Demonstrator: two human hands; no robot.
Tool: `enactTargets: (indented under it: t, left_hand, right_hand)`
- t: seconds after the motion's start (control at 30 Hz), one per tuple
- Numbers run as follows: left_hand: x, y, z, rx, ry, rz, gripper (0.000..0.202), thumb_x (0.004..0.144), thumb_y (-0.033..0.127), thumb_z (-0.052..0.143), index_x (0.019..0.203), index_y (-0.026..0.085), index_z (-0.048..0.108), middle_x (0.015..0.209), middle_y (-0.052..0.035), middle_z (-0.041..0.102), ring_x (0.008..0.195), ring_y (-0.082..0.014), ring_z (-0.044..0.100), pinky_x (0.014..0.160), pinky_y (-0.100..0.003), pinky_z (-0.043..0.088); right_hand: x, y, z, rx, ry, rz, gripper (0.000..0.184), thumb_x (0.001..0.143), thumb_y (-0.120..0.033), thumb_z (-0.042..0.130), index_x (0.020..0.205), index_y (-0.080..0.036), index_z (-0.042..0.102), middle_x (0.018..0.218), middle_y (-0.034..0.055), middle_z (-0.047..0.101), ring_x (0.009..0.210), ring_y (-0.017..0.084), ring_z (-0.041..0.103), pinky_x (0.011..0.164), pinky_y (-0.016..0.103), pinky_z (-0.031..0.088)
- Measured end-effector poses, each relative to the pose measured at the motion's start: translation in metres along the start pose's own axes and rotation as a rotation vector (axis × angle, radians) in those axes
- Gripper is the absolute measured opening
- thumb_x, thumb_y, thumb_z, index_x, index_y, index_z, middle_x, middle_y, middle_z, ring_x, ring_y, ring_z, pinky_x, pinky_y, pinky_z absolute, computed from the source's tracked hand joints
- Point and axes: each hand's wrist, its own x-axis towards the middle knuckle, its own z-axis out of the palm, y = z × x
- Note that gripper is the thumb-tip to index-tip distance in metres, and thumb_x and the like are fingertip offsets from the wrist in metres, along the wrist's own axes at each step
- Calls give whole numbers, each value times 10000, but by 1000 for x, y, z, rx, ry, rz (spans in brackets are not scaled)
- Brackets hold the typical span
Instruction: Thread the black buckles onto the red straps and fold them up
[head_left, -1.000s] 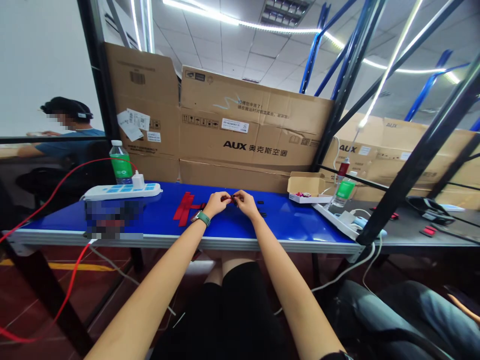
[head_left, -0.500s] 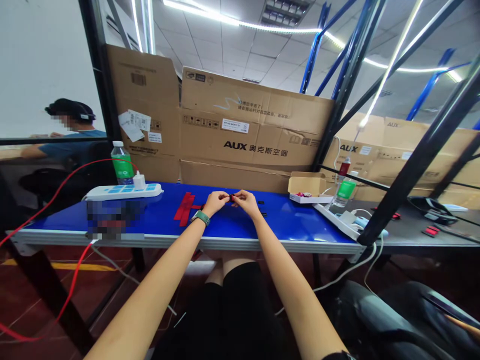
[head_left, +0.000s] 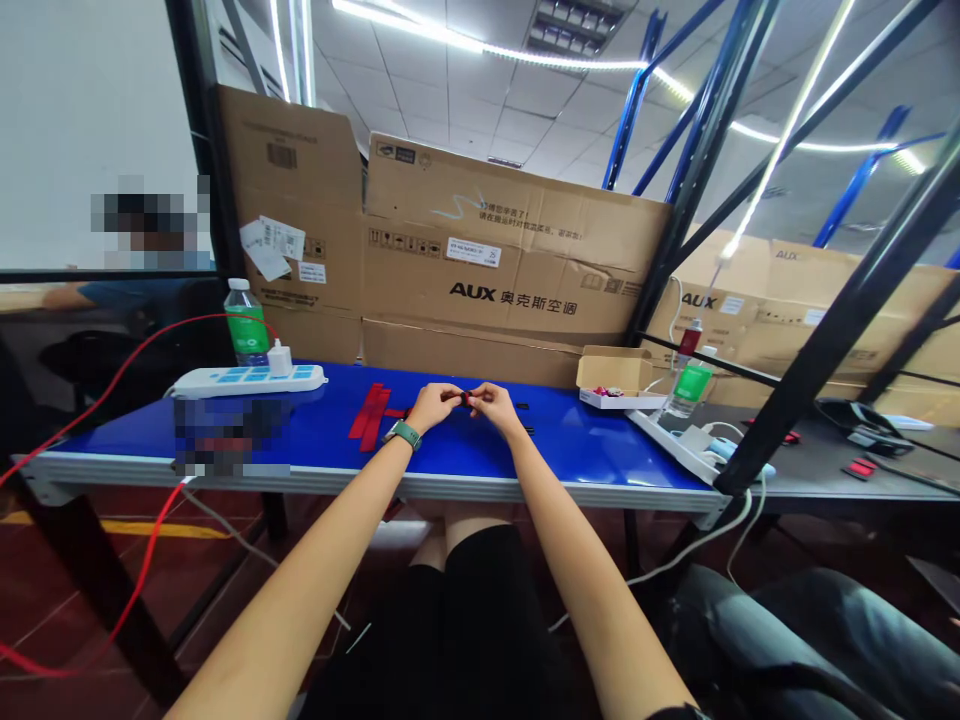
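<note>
My left hand (head_left: pixel 433 408), with a green-strapped watch at its wrist, and my right hand (head_left: pixel 495 406) meet above the blue table. Pinched between the fingertips of both is a small red strap with a black piece (head_left: pixel 466 399); the fingers cover much of it. A length of red strap (head_left: pixel 395 413) shows to the left of my left hand. Farther left, several flat red straps (head_left: pixel 367 418) lie side by side on the table. Small black pieces (head_left: pixel 523 406) lie just right of my right hand, too small to name.
A white power strip (head_left: pixel 247 380) and a green-labelled bottle (head_left: pixel 246 322) stand at the left. An open small box (head_left: pixel 615 385) sits at the right rear, near another power strip (head_left: pixel 679 445). Cardboard (head_left: pixel 510 270) walls the back. A seated person's legs (head_left: pixel 810 620) are at lower right.
Both hands stay together and keep their pinch. More red now shows between the fingertips, where the piece looked darker before. At lower right, the neighbouring person's legs have shifted.
</note>
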Motion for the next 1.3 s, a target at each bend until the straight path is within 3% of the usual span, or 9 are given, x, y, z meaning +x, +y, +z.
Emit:
enactTargets:
  t: [0.23, 0.33, 0.53, 0.67, 0.8, 1.03, 1.13, 1.23, 1.3]
  left_hand:
    - [-3, 3, 3, 9, -31, 21, 407, 779, 134, 641, 1184, 163, 673, 950, -63, 772, 894, -192, 727, 891, -325, 560]
    - [-6, 7, 5, 63, -64, 102, 433, 719, 191, 766, 1141, 179, 672, 1088, -77, 755, 1020, -218, 706, 948, -340, 540]
    - [-9, 14, 2, 192, 60, 95, 282, 756, 210, 748, 1033, 171, 708, 985, -72, 771, 922, -213, 716, 891, -326, 546]
    - [-8, 13, 2, 190, 22, 123, 290, 744, 295, 776, 999, 169, 719, 954, -64, 777, 874, -208, 721, 836, -303, 554]
    - [-7, 8, 4, 247, 31, 152, 273, 751, 233, 733, 1017, 171, 741, 981, -72, 783, 903, -220, 729, 862, -310, 547]
    - [-9, 4, 1, 379, -51, 67, 304, 757, 303, 754, 1050, 225, 766, 988, -71, 785, 922, -255, 727, 825, -315, 533]
    - [-12, 5, 1, 451, -101, 21, 454, 739, 416, 799, 1163, 266, 734, 1060, -75, 773, 1019, -297, 704, 891, -366, 506]
    - [-14, 5, 1, 580, -66, -56, 586, 702, 514, 817, 1216, 260, 695, 1144, -111, 738, 1098, -352, 655, 963, -443, 458]
    - [-16, 3, 1, 659, -32, -100, 496, 709, 501, 807, 1116, 232, 716, 1166, -140, 711, 1102, -360, 634, 982, -466, 438]
  right_hand:
    - [-3, 1, -3, -88, 41, 61, 343, 713, -430, 730, 919, -217, 556, 513, -51, 616, 436, 153, 602, 491, 244, 501]
    - [-4, 1, -1, -86, 28, 79, 327, 738, -441, 695, 919, -234, 518, 519, -59, 609, 440, 157, 601, 470, 233, 479]
    - [-3, -1, 4, -138, -12, -4, 273, 852, -469, 552, 876, -204, 613, 746, 1, 686, 657, 160, 675, 546, 221, 483]
    - [-1, -1, 4, -314, 47, -97, 207, 800, -405, 637, 783, -199, 639, 787, 4, 697, 765, 166, 655, 731, 267, 527]
    - [-2, -3, 6, -413, 96, -106, 132, 795, -330, 620, 739, -211, 615, 784, 9, 688, 770, 174, 640, 789, 293, 511]
    - [-4, -6, 9, -500, 288, -82, 88, 815, -281, 530, 742, -243, 499, 711, -15, 629, 689, 171, 596, 712, 278, 491]
    - [-5, -3, 6, -487, 310, 3, 52, 823, -260, 534, 793, -244, 494, 683, -17, 621, 616, 175, 606, 648, 275, 489]
    - [-7, 1, 1, -500, 390, 55, 83, 809, -193, 549, 871, -235, 512, 697, 6, 637, 601, 189, 631, 628, 278, 493]
    - [-9, 3, -3, -577, 493, 45, 123, 806, -161, 555, 909, -222, 529, 730, 42, 653, 664, 216, 656, 676, 300, 506]
